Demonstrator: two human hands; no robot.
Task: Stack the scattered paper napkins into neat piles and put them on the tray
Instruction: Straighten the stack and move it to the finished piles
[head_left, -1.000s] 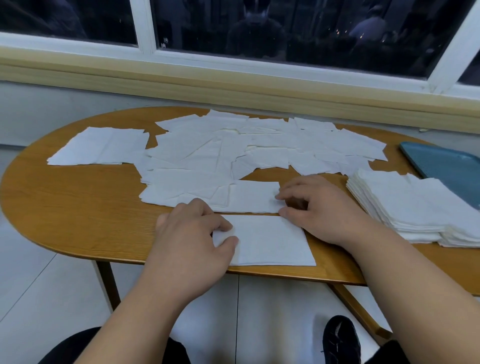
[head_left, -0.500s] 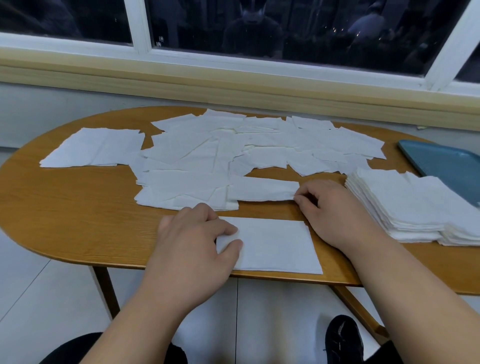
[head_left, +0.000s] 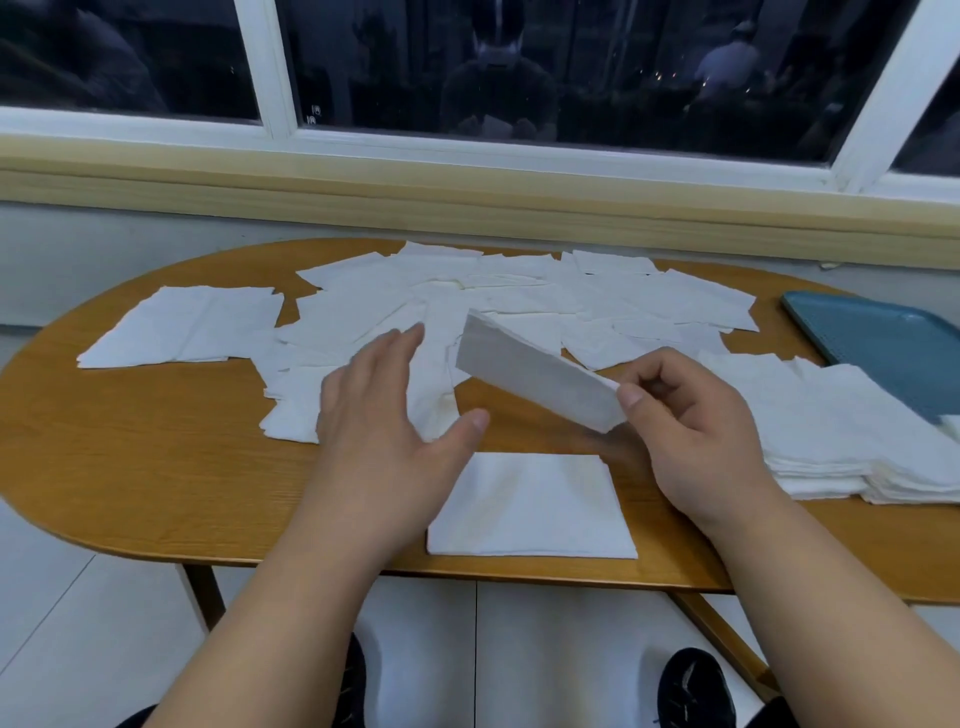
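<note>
My right hand pinches one end of a folded white napkin and holds it tilted in the air above the table. My left hand hovers beside it with fingers spread, holding nothing. Below them one flat napkin lies near the table's front edge. Several scattered napkins cover the middle and back of the wooden table. A thick stack of napkins sits at the right, next to the blue tray.
Two napkins lie apart at the left of the table. A wall with a window sill runs close behind the table's back edge. The tray is partly cut off by the frame's right edge. My shoes and a tiled floor show under the table.
My right hand has lifted a napkin off the table into the air. My left hand has left the front napkin and risen with its fingers spread.
</note>
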